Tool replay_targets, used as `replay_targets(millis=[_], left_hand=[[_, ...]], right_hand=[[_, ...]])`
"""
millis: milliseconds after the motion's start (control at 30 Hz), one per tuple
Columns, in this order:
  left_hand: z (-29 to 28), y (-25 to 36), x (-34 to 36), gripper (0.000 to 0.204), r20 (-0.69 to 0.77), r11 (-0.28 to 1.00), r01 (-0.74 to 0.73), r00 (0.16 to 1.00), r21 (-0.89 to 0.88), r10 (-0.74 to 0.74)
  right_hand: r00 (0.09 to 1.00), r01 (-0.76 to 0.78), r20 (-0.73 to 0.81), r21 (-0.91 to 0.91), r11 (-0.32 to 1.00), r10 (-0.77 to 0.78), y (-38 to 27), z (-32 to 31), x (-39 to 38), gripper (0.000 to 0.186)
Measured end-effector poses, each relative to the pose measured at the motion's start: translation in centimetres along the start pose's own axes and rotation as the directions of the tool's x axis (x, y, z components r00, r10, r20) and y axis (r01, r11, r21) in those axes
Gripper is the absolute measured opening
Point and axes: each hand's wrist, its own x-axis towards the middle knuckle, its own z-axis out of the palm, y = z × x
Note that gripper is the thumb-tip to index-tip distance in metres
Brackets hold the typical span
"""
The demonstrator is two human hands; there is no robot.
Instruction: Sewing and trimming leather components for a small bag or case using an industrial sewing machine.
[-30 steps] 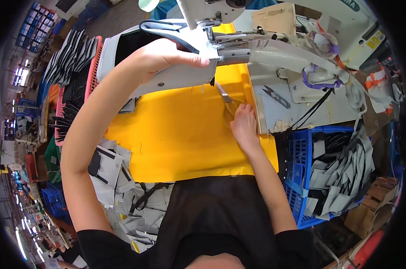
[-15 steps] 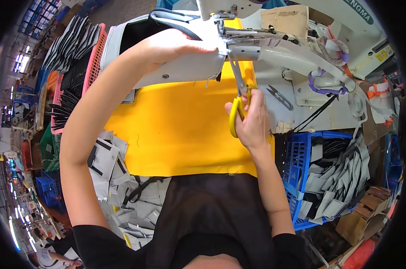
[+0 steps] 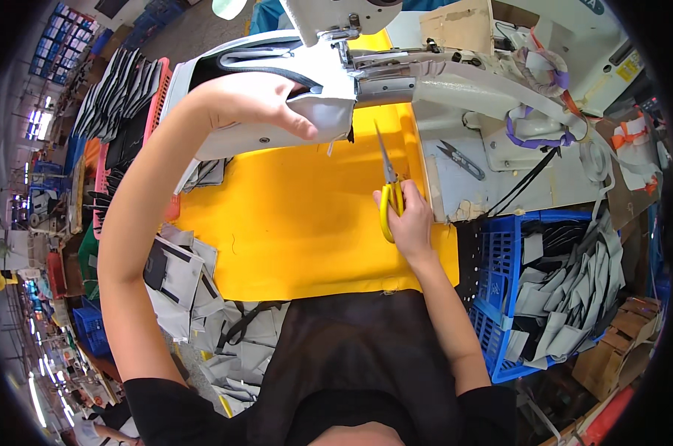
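My left hand [image 3: 258, 100] grips a light grey fabric bag piece [image 3: 303, 130] with a dark interior and a black zipper strip. Its thumb lies on the outer side, while the other fingers are partly hidden behind the upper edge. The piece sits at the left end of the sewing machine's narrow arm [image 3: 385, 88], below the needle area. My right hand [image 3: 409, 225] holds scissors [image 3: 388, 177] by their yellow handles, over a yellow sheet [image 3: 299, 223]. The blades look closed and point away from me, apart from the bag piece. A short thread end hangs from the piece's lower corner.
Thread snips [image 3: 461, 160] lie on the machine table at right. A blue crate [image 3: 496, 297] full of grey pieces stands at front right. More grey pieces [image 3: 177, 279] are heaped at left, below a pink basket [image 3: 158, 97] of stacked pieces. The machine head [image 3: 344, 18] overhangs the work.
My right hand has drawn the scissors back toward me from the bag piece's edge, and the blades have come together. My left hand and the piece have shifted slightly left and nearer.
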Motion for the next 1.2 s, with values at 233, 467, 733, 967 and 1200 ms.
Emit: replay_targets(millis=[233,467,733,967,1200], left_hand=[[-3.8,2.1,1.4,0.059,0.205,0.926,-0.026,0.977,0.376,-0.056],[-6.3,3.9,2.2,0.045,0.340,0.828,-0.141,0.938,0.543,-0.064],[-6.6,3.5,2.6,0.036,0.413,0.880,-0.125,0.906,0.458,-0.086],[-5.2,2.2,1.3,0.044,0.338,0.975,-0.055,0.941,0.215,-0.021],[0.5,0.9,-0.2,0.043,0.039,0.734,0.083,0.996,-0.674,-0.077]], right_hand=[[0.936,0.282,-0.177,-0.135,0.950,-0.303,-3.2,1.1,3.6,0.021],[0.949,0.280,-0.155,0.026,0.960,-0.273,-9.4,0.9,8.1,0.015],[0.976,0.201,0.048,0.163,0.966,-0.211,-6.1,4.5,9.0,0.014],[0.858,0.380,-0.412,0.106,0.919,-0.307,-9.3,1.5,8.4,0.006],[0.811,0.501,-0.470,0.248,0.829,-0.349,-9.6,0.3,9.4,0.006]])
